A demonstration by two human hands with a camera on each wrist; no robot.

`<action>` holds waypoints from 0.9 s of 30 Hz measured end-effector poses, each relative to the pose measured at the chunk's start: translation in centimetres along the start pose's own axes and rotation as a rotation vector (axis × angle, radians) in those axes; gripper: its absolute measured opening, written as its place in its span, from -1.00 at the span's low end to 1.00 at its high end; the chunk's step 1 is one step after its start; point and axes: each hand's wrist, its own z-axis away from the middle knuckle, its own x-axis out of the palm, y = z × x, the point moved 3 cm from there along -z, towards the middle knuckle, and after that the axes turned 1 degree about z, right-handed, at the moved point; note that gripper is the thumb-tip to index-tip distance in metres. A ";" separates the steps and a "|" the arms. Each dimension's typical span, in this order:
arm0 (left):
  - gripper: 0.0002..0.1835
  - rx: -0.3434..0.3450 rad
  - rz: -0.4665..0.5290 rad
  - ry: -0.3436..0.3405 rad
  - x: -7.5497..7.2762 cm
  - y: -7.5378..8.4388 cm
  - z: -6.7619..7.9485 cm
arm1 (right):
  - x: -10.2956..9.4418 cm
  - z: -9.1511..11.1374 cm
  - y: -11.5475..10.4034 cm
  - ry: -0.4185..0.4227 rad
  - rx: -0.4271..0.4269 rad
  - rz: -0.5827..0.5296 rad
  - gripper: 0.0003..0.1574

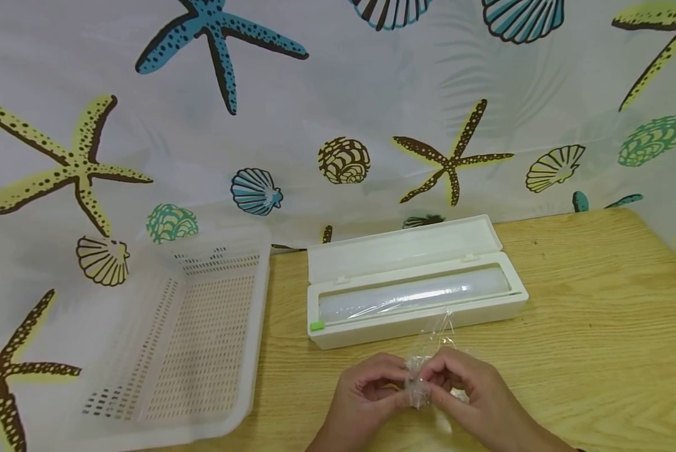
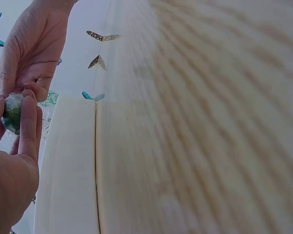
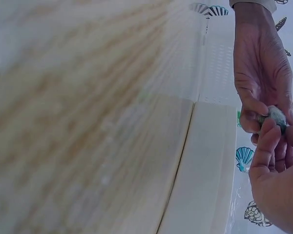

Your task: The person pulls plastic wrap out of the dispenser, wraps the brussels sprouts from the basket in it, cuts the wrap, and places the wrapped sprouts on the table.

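Both hands meet over the wooden table, just in front of the wrap dispenser. Between them is a small bundle of clear plastic wrap (image 1: 418, 384), its loose film fanning upward in the head view. Through the film, a small green item (image 2: 11, 117) shows in the left wrist view; its kind cannot be told. My left hand (image 1: 366, 395) pinches the bundle from the left between thumb and fingers. From the right, my right hand (image 1: 479, 395) pinches it too, fingers bent. In the right wrist view the wrapped item (image 3: 277, 117) sits among the fingertips.
A white plastic wrap dispenser (image 1: 417, 323) stands behind the hands, its lid (image 1: 405, 248) raised, a film roll (image 1: 417, 294) inside and a green tab (image 1: 317, 326) at its front left. To the left lies a white perforated basket (image 1: 253, 351). A shell-and-starfish-patterned cloth (image 1: 315, 94) hangs behind.
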 end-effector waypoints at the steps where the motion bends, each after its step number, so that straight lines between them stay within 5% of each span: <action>1: -0.81 -0.005 0.001 0.008 0.0 0.0 0.0 | 0.0 0.0 -0.1 -0.009 0.010 -0.018 -0.55; 11: -0.86 -0.033 -0.007 0.047 0.0 0.5 0.1 | 0.1 -0.2 -0.6 -0.022 -0.052 0.032 -0.45; 20: -0.41 -0.219 -0.011 0.088 -0.1 0.5 0.0 | 0.1 -0.3 -0.6 0.034 -0.019 0.063 -0.53; 27: -0.58 -0.207 0.015 0.037 -0.2 0.4 -0.1 | 0.1 -0.2 -0.4 0.050 0.073 0.087 -0.57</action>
